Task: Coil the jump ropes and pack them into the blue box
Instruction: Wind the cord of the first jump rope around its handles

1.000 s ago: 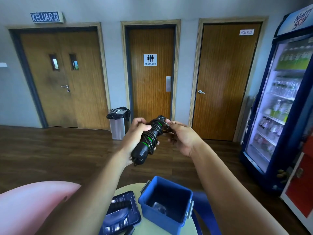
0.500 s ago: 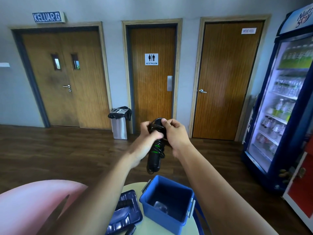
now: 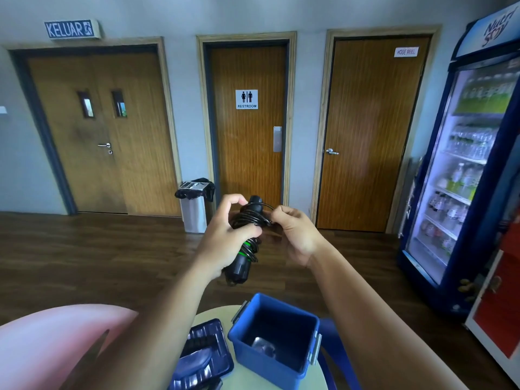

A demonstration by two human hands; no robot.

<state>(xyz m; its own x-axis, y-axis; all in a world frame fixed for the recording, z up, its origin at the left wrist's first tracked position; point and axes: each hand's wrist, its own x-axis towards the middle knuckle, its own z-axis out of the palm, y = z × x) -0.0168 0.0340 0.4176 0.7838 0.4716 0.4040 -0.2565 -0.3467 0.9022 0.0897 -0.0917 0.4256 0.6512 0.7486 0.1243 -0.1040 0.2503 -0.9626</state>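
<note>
A black jump rope [image 3: 245, 249] with green bands, its cord wound around the handles, stands nearly upright in the air above the table. My left hand [image 3: 225, 235] grips the bundle around its middle. My right hand [image 3: 295, 232] is to the right of the bundle's top and pinches a loop of the black cord. Below them the open blue box [image 3: 281, 358] stands on the small round table [image 3: 247, 381]; something pale lies at its bottom.
The box's dark blue lid [image 3: 202, 358] lies on the table left of the box. A pink chair back [image 3: 50, 347] is at lower left, a blue chair [image 3: 334, 358] behind the box. A drinks fridge [image 3: 472, 170] stands at the right, a bin [image 3: 194, 206] by the restroom door.
My right hand has come off the top of the bundle and moved right, drawing a loop of cord out. The bundle stays upright in my left hand.
</note>
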